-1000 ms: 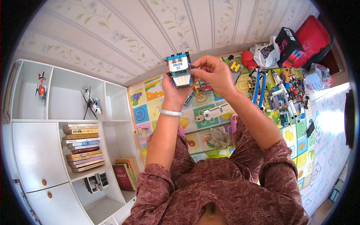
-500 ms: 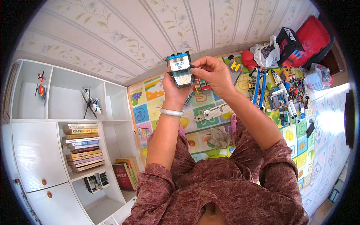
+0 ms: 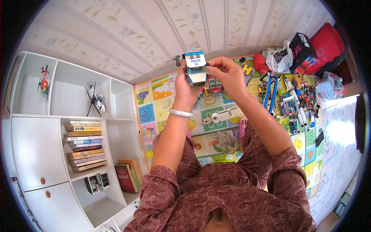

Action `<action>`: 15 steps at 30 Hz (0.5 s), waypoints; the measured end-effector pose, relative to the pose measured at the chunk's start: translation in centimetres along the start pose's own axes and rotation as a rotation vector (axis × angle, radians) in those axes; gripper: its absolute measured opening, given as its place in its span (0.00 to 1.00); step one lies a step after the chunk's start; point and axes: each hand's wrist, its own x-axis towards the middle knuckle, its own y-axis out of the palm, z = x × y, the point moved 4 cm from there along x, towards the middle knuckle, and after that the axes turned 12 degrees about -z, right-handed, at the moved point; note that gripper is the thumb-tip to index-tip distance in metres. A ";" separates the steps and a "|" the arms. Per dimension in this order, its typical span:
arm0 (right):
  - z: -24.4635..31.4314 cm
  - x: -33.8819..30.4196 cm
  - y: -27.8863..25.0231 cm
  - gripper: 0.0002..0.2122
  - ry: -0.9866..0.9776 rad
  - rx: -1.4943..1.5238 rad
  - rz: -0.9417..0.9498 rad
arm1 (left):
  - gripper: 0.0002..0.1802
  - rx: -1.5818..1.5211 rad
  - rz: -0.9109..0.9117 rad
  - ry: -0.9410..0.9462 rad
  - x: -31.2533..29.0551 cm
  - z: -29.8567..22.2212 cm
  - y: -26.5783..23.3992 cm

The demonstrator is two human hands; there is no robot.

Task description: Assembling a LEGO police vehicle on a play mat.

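A white and blue toy police car (image 3: 196, 66) made of building bricks is raised in front of me, above the play mat. My left hand (image 3: 187, 92) is closed round its left side and underside from below. At the car's right edge, my right hand (image 3: 231, 77) pinches with thumb and forefinger against a small dark part; the fingertips hide most of that part. A dark grey piece (image 3: 177, 60) juts out at the car's upper left. Beneath the hands, a red and yellow brick build (image 3: 215, 86) lies on the mat, partly covered by my right hand.
A colourful play mat (image 3: 162, 92) spreads below, with a long white brick build (image 3: 222, 115) and a crumpled grey cloth (image 3: 227, 141). Many loose bricks and blue rails (image 3: 266, 92) lie right. White shelves (image 3: 77, 116) with books (image 3: 85, 145) stand left. Bags (image 3: 279, 60) sit back right.
The whole view has shifted slightly. The car now leans a little, and the grey piece at its left shows more plainly. Both hands keep their hold on it.
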 end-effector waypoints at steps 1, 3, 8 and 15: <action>0.0 0.0 -0.1 0.07 -0.003 -0.032 -0.011 | 0.25 -0.003 -0.004 0.006 0.2 0.0 -0.2; 0.0 0.1 -0.1 0.07 0.002 -0.060 -0.021 | 0.25 0.013 -0.039 -0.020 0.5 0.0 -0.4; -0.2 0.5 -0.3 0.06 -0.003 -0.084 -0.043 | 0.21 -0.018 -0.025 0.000 -0.1 -0.1 -0.3; -0.2 0.3 -0.5 0.05 0.107 -0.087 -0.082 | 0.21 0.004 -0.042 0.023 -0.3 -0.4 0.1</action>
